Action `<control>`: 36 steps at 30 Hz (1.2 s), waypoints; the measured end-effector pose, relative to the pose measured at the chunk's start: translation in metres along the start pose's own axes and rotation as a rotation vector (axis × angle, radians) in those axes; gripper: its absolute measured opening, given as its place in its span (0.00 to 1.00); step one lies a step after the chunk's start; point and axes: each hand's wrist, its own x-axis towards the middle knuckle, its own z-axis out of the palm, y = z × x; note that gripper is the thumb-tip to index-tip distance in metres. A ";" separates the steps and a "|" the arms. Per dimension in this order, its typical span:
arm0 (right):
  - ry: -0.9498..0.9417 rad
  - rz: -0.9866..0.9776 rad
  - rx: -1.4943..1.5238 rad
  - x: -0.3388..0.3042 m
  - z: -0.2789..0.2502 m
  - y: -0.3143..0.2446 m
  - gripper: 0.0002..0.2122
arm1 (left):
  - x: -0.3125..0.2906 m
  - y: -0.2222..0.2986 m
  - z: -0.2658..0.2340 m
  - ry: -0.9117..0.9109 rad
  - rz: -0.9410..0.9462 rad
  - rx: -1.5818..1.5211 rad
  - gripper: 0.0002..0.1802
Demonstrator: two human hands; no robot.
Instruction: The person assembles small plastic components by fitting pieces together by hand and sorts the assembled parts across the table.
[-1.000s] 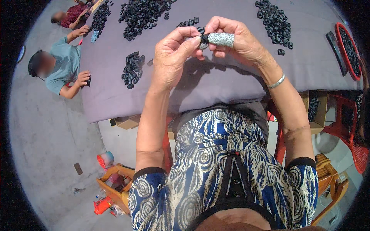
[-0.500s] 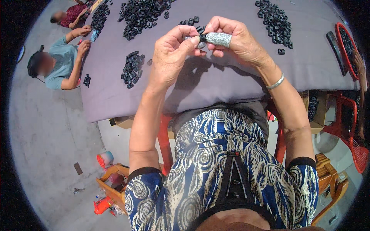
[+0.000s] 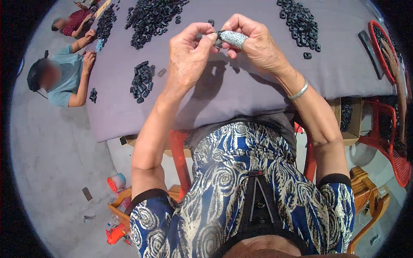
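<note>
Pinched closed on one black part [image 3: 219,34], left hand [image 3: 187,55] and right hand [image 3: 260,46] probably work best steady, with light, even pressure.

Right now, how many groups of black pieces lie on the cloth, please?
5: large heap, upper left; right heap; small heap below the large one; long heap and tiny cluster along the cloth's left edge. The left hand and right hand may hide more.

Left hand [image 3: 188,53] close beside right hand [image 3: 254,45], both pinched
</note>
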 end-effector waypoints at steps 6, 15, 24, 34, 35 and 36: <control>0.065 0.017 -0.162 0.003 -0.003 0.004 0.04 | 0.014 -0.005 0.000 -0.018 0.020 0.074 0.08; 0.070 0.012 -0.143 0.009 -0.003 -0.010 0.02 | 0.024 -0.001 -0.006 -0.155 -0.021 0.023 0.08; 0.079 0.020 -0.155 -0.002 0.001 -0.015 0.05 | 0.015 -0.008 -0.003 -0.225 -0.186 -0.078 0.12; 0.053 0.084 -0.075 0.000 -0.001 -0.012 0.02 | 0.019 -0.009 -0.010 -0.295 -0.109 0.239 0.14; 0.066 0.107 -0.030 -0.001 -0.001 -0.010 0.03 | 0.018 -0.006 -0.009 -0.282 -0.073 0.266 0.14; 0.074 0.134 0.017 0.000 0.002 -0.013 0.03 | 0.017 -0.004 -0.008 -0.277 -0.075 0.267 0.14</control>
